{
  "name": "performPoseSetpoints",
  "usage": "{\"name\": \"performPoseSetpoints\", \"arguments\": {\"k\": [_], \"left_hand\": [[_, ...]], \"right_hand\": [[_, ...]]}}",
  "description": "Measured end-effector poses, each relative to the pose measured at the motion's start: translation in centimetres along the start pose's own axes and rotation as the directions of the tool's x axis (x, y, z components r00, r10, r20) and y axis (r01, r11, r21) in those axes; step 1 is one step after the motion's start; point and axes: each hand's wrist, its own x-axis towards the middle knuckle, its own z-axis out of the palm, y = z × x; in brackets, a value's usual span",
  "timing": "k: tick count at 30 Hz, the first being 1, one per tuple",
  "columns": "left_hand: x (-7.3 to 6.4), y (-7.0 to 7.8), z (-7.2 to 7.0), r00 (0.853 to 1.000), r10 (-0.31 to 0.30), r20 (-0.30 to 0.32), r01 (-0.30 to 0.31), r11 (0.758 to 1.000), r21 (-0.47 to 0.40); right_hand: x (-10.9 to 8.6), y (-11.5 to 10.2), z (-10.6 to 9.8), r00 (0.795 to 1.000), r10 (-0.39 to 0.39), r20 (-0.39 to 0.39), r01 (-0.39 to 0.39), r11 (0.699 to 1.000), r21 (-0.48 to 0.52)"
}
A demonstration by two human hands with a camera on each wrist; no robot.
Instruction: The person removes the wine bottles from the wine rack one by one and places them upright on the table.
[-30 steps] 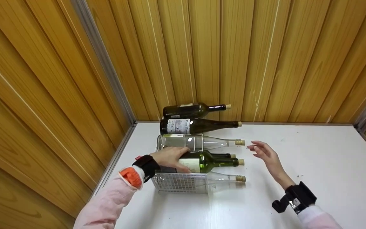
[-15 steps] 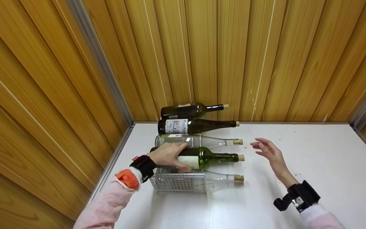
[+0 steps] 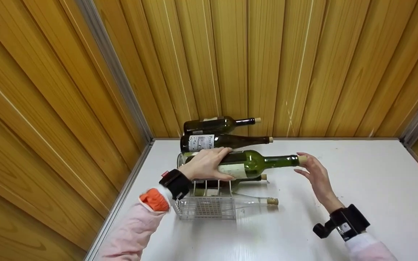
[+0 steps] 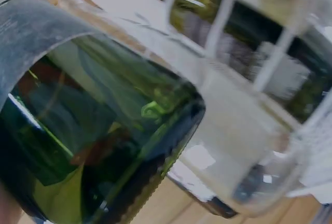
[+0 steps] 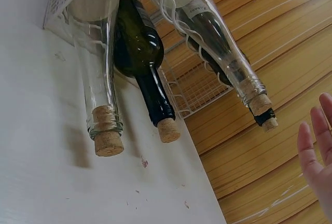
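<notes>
My left hand (image 3: 209, 163) grips a green wine bottle (image 3: 254, 164) by its body from above. The bottle lies sideways above the white wire rack (image 3: 206, 209), its corked neck pointing right. Its rounded green glass fills the left of the left wrist view, close to a clear bottle (image 4: 244, 146). Beside the cork (image 3: 302, 160) is my right hand (image 3: 319, 177), which overlaps the cork in the head view. In the right wrist view the right fingers (image 5: 307, 146) are extended and spread, with nothing between them.
Several corked bottles lie in the rack: a clear one (image 3: 254, 201) in front, a dark green one (image 5: 140, 47) behind it, a labelled brown one (image 3: 230, 142) and a dark one (image 3: 212, 125) at the back. A wooden wall (image 3: 230, 65) rises behind the white table (image 3: 361, 174).
My left hand has lifted the green bottle up and to the right, uncovering rack wires and a lower dark bottle. The right hand is now at the cork.
</notes>
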Motion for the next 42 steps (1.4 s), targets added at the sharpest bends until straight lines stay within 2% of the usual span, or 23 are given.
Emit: {"name": "performPoseSetpoints", "arguments": {"k": [5,9,11,15,18,23,29,34,38,42], "left_hand": [[2.1,0.9,0.1,0.999,-0.010,-0.045,0.009,1.000,-0.014],[3.7,2.1,0.6,0.994,-0.049,-0.093,0.040,0.995,-0.087],[4.3,2.8,0.9,0.990,-0.069,-0.123,0.053,0.990,-0.128],[5.6,4.3,1.3,0.979,-0.107,-0.174,0.066,0.973,-0.222],[6.4,5.4,1.6,0.972,-0.139,-0.191,0.075,0.948,-0.310],[7.8,6.8,2.4,0.957,-0.177,-0.229,0.052,0.883,-0.467],[8.8,7.9,3.8,0.924,-0.219,-0.314,-0.016,0.797,-0.603],[9.2,8.7,5.0,0.886,-0.292,-0.361,-0.031,0.739,-0.673],[9.2,9.4,6.2,0.850,-0.347,-0.397,-0.079,0.660,-0.747],[9.1,10.4,7.4,0.816,-0.412,-0.406,-0.097,0.595,-0.798]], "right_hand": [[-0.2,-0.3,-0.4,0.996,-0.066,0.064,0.059,0.993,0.101],[-0.3,-0.6,-0.7,0.989,-0.118,0.089,0.105,0.985,0.140],[-0.4,-0.9,-0.8,0.987,-0.137,0.089,0.125,0.984,0.127],[-0.5,-1.6,-0.9,0.983,-0.160,0.092,0.146,0.979,0.143],[-0.4,-2.1,-0.7,0.981,-0.174,0.089,0.157,0.973,0.172],[-0.2,-2.7,-0.5,0.979,-0.188,0.076,0.173,0.969,0.174],[0.0,-3.3,-0.5,0.979,-0.199,0.051,0.189,0.969,0.157],[0.1,-3.6,-0.5,0.974,-0.225,0.040,0.214,0.958,0.190],[0.2,-3.9,-0.5,0.971,-0.236,0.045,0.223,0.955,0.197],[0.3,-4.3,-0.3,0.971,-0.235,0.044,0.223,0.956,0.192]]}}
